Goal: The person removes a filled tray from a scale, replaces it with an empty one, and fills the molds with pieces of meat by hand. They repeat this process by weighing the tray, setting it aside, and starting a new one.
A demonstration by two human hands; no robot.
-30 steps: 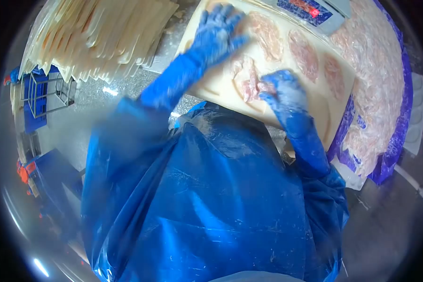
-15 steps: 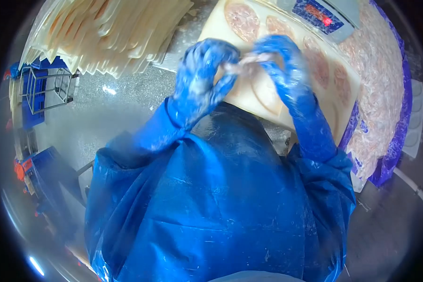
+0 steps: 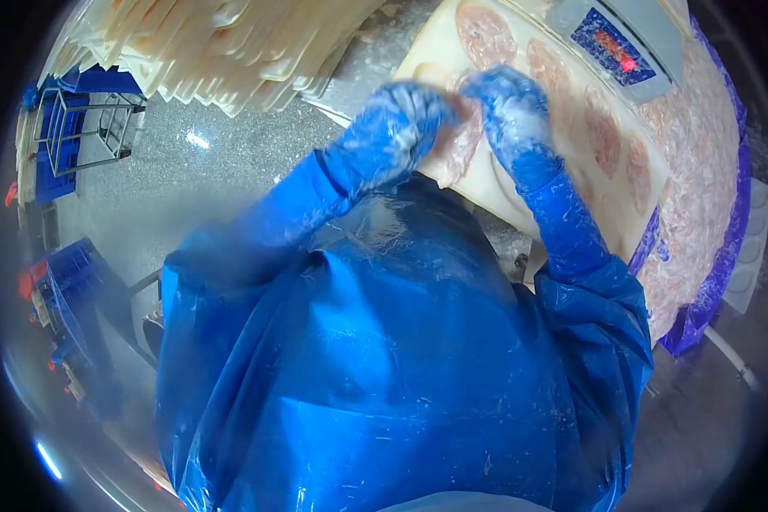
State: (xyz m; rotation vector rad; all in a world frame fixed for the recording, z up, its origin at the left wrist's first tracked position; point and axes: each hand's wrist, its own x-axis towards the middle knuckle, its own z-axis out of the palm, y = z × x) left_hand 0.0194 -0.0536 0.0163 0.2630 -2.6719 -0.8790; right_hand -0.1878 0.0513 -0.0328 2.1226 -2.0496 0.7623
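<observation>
Where left hand (image 3: 398, 128), right hand (image 3: 510, 107) meet, meat piece (image 3: 462, 145) between, over tray (image 3: 431, 55).

Raw meat piece (image 3: 459, 143): pale pink, thin, floppy and motion-blurred, pinched between the left hand (image 3: 397, 136) and right hand (image 3: 510, 115), just over the tray's near left edge. Tray (image 3: 491, 189): cream, moulded with oval hollows, lying askew. The hollows along its far side hold flat pink meat portions (image 3: 485, 32), and the near ones show bare.
</observation>
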